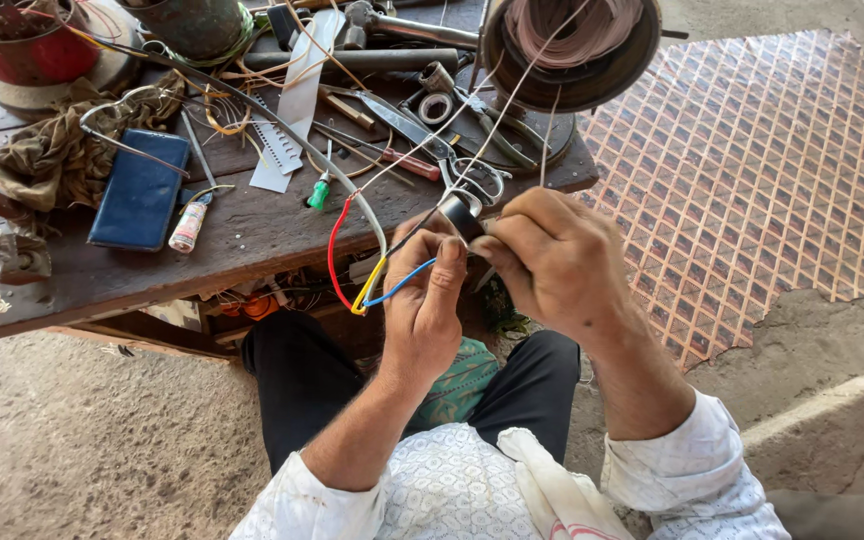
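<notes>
My left hand (424, 300) pinches a thin blue wire (404, 281) that joins a red wire (333, 250) and a yellow one out of a white cable (370, 222). My right hand (549, 255) is closed around a small roll of black tape (463, 213), pressed against the left fingertips. Thin pale strands run from the hands up to a big spool of wire (572, 45) at the table's far edge. Both hands hover just in front of the dark wooden table (242, 240), above my lap.
The table holds a blue wallet (140, 195), a small white tube (189, 226), a green-handled screwdriver (319, 190), pliers (422, 130), a tape roll (436, 107), a crumpled rag (62, 150) and a red pot (27, 45). A diamond-patterned mat (752, 170) lies at the right.
</notes>
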`<move>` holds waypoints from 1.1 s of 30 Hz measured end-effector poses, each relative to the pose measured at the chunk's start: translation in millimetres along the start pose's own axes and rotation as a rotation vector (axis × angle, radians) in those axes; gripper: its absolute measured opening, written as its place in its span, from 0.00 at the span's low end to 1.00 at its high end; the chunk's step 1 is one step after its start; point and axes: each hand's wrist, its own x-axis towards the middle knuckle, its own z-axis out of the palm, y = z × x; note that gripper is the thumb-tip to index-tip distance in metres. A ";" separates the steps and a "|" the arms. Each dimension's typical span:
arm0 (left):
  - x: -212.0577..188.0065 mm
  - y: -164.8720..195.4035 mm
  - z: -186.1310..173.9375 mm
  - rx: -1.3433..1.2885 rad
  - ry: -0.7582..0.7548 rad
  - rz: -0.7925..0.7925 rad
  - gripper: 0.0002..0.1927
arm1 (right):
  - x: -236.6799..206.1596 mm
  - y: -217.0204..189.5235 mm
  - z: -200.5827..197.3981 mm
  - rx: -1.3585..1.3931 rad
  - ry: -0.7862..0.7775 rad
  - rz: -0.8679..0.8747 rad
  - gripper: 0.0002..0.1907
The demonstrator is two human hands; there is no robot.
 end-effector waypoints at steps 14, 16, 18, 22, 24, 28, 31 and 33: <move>11.3 20.9 -23.1 -0.174 -0.199 -0.048 0.18 | -2.8 15.6 -11.9 0.431 -0.110 -0.041 0.11; 10.0 22.8 -24.6 -0.060 -0.256 -0.057 0.19 | -4.2 16.3 -9.1 0.398 -0.090 -0.054 0.11; 8.7 23.3 -24.3 0.122 -0.261 0.114 0.18 | -6.5 14.6 -5.4 0.359 -0.074 -0.051 0.10; 5.9 15.7 -21.6 0.294 -0.224 0.256 0.11 | -8.7 12.2 2.6 0.321 -0.030 -0.047 0.11; 3.3 8.8 -22.8 0.329 -0.227 0.324 0.11 | -9.3 12.6 4.8 0.308 -0.035 -0.047 0.12; -7.0 -8.9 -21.7 0.161 -0.230 0.152 0.08 | -9.3 14.3 8.1 0.248 -0.006 -0.085 0.15; -18.9 -21.7 -13.8 -0.556 -0.152 -0.278 0.08 | -8.3 15.0 8.3 0.254 0.025 -0.124 0.16; -19.8 -26.0 -12.7 -0.612 -0.107 -0.368 0.11 | -7.0 15.2 5.0 0.278 -0.005 -0.125 0.16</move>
